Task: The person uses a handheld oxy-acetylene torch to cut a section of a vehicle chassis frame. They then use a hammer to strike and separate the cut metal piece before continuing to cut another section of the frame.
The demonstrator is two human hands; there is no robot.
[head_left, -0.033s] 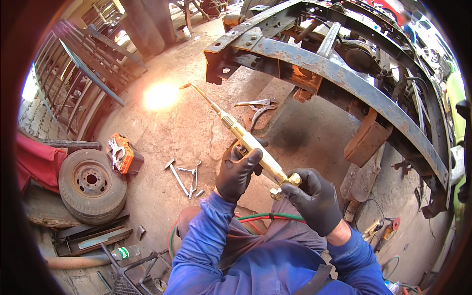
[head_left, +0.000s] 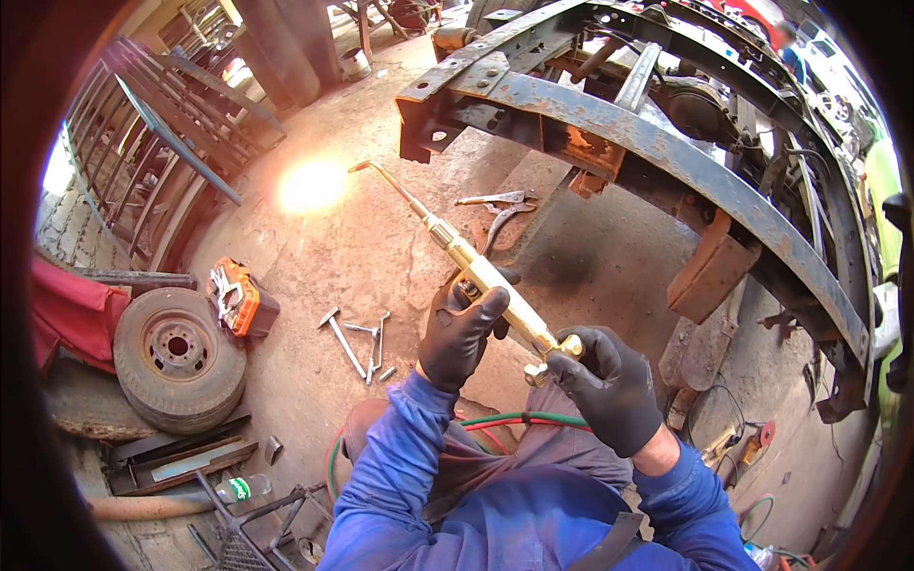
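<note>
A brass gas welding torch [head_left: 519,311] slants across the middle, its thin bent tip pointing to the upper left. Bright flame [head_left: 312,187] glares at that tip and washes out the floor behind it. My left hand [head_left: 455,335], in a black glove, is closed around the torch body. At the rear end, the gloved fingers of my right hand [head_left: 614,388] are closed on a brass valve knob [head_left: 570,346]. Red and green hoses [head_left: 533,417] run over my lap below the torch.
A rusty vehicle chassis [head_left: 666,145] spans the upper right. Locking pliers [head_left: 503,221] lie on the floor beneath its near end. A hammer [head_left: 341,341] and other hand tools lie left of my left hand. Farther left are an orange toolbox [head_left: 253,306] and a wheel [head_left: 181,395].
</note>
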